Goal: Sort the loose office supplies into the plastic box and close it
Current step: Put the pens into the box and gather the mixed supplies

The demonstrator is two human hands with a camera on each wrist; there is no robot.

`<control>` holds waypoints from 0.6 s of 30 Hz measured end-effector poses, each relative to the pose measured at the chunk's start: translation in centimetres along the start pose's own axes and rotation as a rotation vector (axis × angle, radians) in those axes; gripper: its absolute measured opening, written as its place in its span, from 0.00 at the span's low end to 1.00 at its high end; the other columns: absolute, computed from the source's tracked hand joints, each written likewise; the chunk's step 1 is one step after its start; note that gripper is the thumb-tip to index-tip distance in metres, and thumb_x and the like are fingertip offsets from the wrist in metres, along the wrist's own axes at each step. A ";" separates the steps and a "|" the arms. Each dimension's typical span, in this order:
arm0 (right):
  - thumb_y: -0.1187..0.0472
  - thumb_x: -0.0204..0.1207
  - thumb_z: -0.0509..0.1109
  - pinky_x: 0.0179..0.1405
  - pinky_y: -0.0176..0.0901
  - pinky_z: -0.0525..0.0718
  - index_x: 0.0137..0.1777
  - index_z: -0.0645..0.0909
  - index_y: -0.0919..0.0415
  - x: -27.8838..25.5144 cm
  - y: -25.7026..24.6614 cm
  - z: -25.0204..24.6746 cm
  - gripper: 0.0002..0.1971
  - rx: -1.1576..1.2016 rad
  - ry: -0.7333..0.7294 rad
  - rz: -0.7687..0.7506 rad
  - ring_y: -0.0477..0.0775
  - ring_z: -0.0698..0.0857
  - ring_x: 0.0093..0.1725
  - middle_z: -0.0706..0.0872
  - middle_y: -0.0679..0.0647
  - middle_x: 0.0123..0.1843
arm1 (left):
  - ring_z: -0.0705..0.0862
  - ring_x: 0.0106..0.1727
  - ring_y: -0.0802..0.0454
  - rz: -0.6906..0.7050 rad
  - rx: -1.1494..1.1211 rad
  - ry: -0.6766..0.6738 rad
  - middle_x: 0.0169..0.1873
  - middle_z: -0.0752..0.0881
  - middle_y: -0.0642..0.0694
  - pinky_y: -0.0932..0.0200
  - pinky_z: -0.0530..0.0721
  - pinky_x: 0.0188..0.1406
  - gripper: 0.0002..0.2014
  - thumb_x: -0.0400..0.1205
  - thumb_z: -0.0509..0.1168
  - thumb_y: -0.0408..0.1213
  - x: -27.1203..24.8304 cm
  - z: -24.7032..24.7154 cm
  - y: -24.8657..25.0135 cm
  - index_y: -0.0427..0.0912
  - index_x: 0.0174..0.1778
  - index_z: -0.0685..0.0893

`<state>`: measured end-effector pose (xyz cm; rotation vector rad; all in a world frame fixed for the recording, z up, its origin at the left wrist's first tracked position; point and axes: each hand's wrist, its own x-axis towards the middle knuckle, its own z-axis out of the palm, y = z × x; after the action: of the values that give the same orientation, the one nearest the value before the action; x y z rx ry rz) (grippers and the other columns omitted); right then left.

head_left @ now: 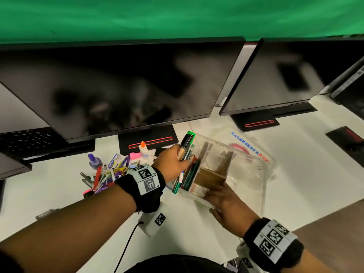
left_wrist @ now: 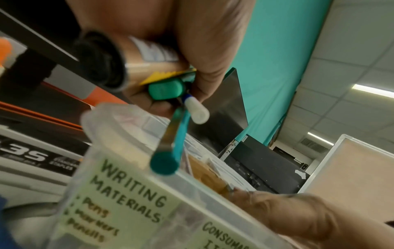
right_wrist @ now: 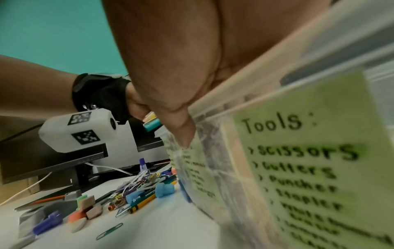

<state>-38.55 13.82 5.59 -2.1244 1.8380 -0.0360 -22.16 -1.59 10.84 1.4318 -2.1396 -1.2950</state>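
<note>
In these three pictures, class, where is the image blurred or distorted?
Head view: monitors smeared, desk edges bowed by the wide lens. Left wrist view: left hand and markers soft. Right wrist view: right hand blurred, "Tools" label streaked.

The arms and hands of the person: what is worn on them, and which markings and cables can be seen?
Both forearms are bare, without sleeves. The left hand and the right hand wear no gloves. Each wrist has a black band carrying white panels with black square code markers. Under each wrist hangs a white camera block, also with such markers. A thin black cable leaves the left block.
</note>
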 end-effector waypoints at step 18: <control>0.53 0.75 0.58 0.73 0.51 0.63 0.58 0.81 0.44 -0.3 0.4 0.7 0.15 0.017 0.086 -0.042 0.47 0.83 0.55 0.88 0.42 0.49 | 0.82 0.64 0.44 0.025 0.235 0.023 0.63 0.84 0.41 0.51 0.80 0.66 0.18 0.84 0.56 0.32 1.8 2.6 -0.4 0.43 0.70 0.76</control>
<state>-38.85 14.26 4.90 -2.1814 1.8338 -0.1549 -24.43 -1.78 8.63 1.4919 -2.3498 -1.0402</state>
